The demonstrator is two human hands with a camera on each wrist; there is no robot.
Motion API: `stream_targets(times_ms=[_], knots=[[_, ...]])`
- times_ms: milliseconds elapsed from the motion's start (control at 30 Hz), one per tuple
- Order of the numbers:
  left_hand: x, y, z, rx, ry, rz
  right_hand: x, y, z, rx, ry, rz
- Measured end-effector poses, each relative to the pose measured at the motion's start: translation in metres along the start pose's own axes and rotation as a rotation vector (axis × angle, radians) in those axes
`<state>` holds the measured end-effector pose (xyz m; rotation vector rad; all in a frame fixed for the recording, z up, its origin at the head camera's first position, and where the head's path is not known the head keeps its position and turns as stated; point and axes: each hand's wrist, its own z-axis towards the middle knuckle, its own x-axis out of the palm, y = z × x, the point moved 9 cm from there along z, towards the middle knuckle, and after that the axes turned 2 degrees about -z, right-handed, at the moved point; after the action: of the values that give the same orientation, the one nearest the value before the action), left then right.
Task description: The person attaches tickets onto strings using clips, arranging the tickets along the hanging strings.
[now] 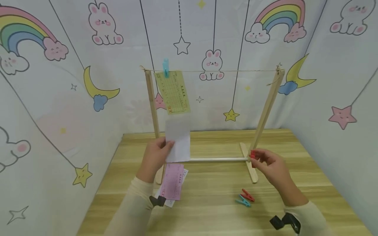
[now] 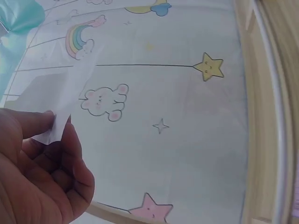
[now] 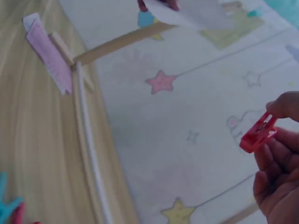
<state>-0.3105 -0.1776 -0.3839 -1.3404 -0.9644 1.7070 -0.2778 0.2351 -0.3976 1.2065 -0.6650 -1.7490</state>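
Note:
My left hand (image 1: 156, 157) pinches a white sheet of paper (image 1: 178, 141) between thumb and fingers, in front of the wooden rack. The sheet's plain face shows in the head view. In my right hand (image 1: 270, 165), near the rack's right post (image 1: 267, 111), a red clothespin (image 3: 259, 133) is pinched between thumb and fingertips. A yellow printed slip (image 1: 174, 93) hangs tilted from the string (image 1: 230, 70), held by a blue clothespin (image 1: 166, 68) near the left post (image 1: 152, 101).
A pink slip (image 1: 172, 182) lies over white paper (image 1: 169, 202) on the wooden table (image 1: 209, 209). A loose blue clothespin (image 1: 243, 201) and red clothespin (image 1: 248, 195) lie at the right. A white bar (image 1: 218, 159) joins the posts low down. Cartoon-printed cloth (image 1: 206, 111) stands behind.

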Motion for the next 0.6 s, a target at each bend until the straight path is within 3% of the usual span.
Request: stream_targets(times_ms=[133, 267, 400, 600], knots=[[-0.004, -0.04, 0.021, 0.051, 0.014, -0.048, -0.011, 0.051, 0.036, -0.059, 0.065, 0.136], [-0.001, -0.074, 0.036, 0.085, 0.074, -0.15, -0.016, 0.108, 0.068, -0.122, 0.162, 0.259], [0.003, -0.1, 0.049, 0.082, 0.113, -0.196, -0.022, 0.167, 0.101, -0.241, 0.202, 0.257], [0.006, -0.126, 0.058, 0.038, 0.108, -0.154, -0.022, 0.238, 0.143, -0.38, 0.21, 0.261]])
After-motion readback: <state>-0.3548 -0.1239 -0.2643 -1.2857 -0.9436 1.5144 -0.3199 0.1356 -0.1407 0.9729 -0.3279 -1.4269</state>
